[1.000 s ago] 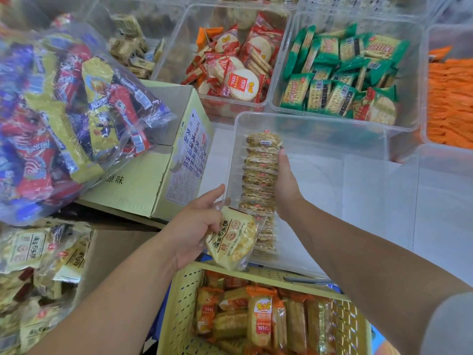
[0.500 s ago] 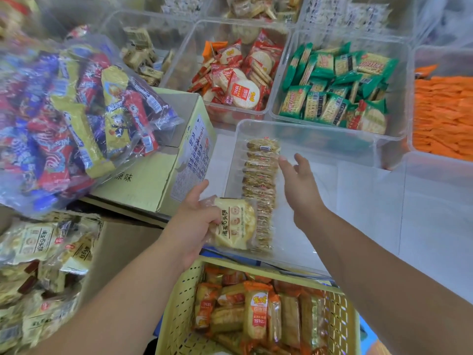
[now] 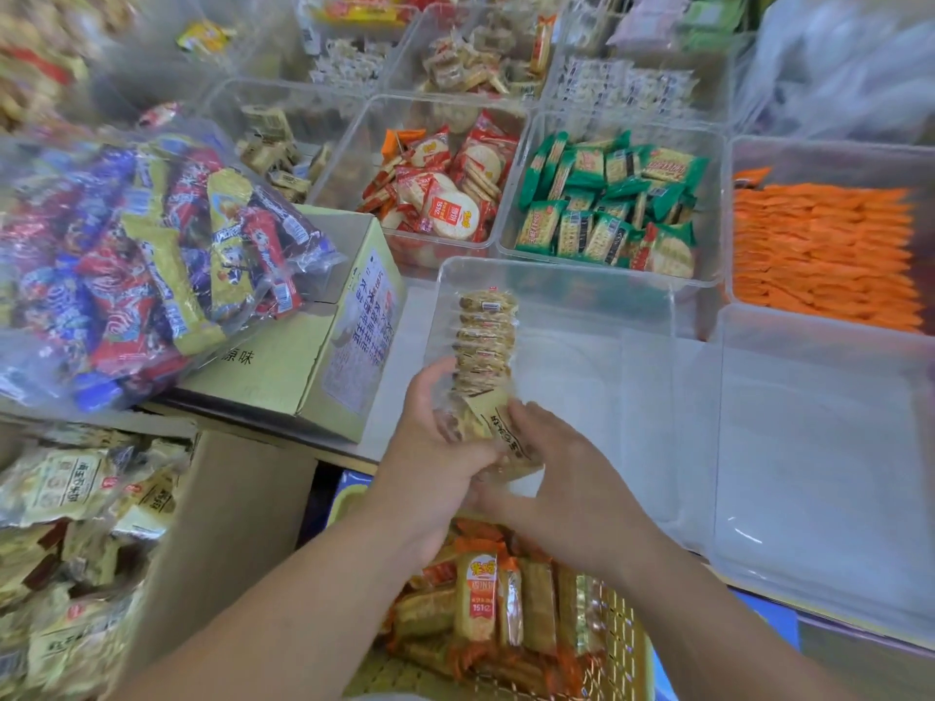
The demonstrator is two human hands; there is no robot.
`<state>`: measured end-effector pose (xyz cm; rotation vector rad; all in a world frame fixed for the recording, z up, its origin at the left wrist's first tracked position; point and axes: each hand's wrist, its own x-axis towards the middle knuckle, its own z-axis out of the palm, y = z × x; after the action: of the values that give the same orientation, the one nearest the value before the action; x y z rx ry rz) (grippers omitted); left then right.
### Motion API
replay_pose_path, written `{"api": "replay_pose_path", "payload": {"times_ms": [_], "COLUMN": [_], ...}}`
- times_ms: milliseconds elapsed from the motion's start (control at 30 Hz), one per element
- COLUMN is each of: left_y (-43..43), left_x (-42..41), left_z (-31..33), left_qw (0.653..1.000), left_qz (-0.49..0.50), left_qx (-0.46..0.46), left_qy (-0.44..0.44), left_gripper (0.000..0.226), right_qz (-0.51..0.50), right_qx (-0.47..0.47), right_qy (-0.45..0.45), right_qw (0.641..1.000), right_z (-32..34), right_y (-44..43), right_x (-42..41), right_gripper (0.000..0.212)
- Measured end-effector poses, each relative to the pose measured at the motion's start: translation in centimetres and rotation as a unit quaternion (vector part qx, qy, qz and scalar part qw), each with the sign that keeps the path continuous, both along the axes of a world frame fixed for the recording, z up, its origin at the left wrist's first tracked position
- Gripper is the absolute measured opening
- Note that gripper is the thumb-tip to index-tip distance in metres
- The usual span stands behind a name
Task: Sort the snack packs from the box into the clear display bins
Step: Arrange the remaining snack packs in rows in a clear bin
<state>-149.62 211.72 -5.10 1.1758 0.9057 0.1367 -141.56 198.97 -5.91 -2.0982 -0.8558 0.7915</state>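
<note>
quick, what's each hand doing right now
Left hand: grips the yellow cracker pack.
Right hand: fingers on the same pack; whether it grips cannot be told.
</note>
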Motion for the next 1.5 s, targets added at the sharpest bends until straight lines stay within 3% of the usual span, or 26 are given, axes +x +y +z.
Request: {"api": "replay_pose_path", "payload": {"times_ms": [67, 133, 200, 367, 500, 567, 633, 700, 900, 1167, 1500], "left_y": [-0.9, -1.4, -1.4, -1.0, -0.4, 0.4, 1.6, 3.0, 4.4, 4.8, 5.2], "left_x": [0.3, 0.5, 0.5, 0.0, -0.4, -0.4, -0.6, -1.2, -2.7, -2.9, -2.8], "left_z": [0.4, 0.6, 0.7, 0.6, 0.0, -0.6, -1.4, -2.4, -5.5, -6.3, -6.2], "left_qw": [0.999, 0.998, 0.996, 0.983, 0.969, 0.956, 0.923, 0.884, 0.805, 0.789, 0.791], "left_qz": [-0.007, -0.032, -0.071, -0.175, -0.236, -0.234, -0.208, -0.195, -0.345, -0.339, -0.353], "left_qx": [-0.032, -0.051, -0.051, -0.041, 0.039, 0.155, 0.299, 0.383, 0.372, 0.404, 0.402], "left_qy": [0.006, 0.009, 0.013, 0.041, 0.065, 0.083, 0.125, 0.184, 0.307, 0.315, 0.298], "left_gripper": [0.052, 0.035, 0.043, 0.043, 0.040, 0.040, 0.045, 0.060, 0.101, 0.106, 0.105], "right_qz": [0.041, 0.038, 0.027, 0.022, 0.007, 0.003, 0.024, 0.079, 0.202, 0.299, 0.269], "right_qx": [-0.065, -0.071, -0.059, -0.056, -0.068, -0.100, -0.154, -0.228, -0.299, -0.297, -0.316], "right_qy": [-0.043, -0.082, -0.098, -0.104, -0.075, -0.100, -0.127, -0.137, -0.098, 0.001, 0.066], "right_qw": [0.996, 0.993, 0.993, 0.993, 0.995, 0.990, 0.980, 0.961, 0.927, 0.907, 0.907], "right_z": [0.0, -0.3, -0.5, -2.1, -4.6, -6.0, -7.2, -8.3, -10.0, -9.4, -9.7], "right_y": [-0.4, -0.7, -0.9, -1.9, -2.1, -2.1, -2.2, -2.2, -2.4, -0.4, 0.6], "right_x": [0.2, 0.8, 1.6, 3.3, 4.6, 5.5, 6.4, 6.7, 7.3, 6.7, 7.1], "right_gripper": [0.094, 0.061, 0.026, 0.007, 0.010, 0.019, 0.020, 0.020, 0.020, 0.039, 0.045]}}
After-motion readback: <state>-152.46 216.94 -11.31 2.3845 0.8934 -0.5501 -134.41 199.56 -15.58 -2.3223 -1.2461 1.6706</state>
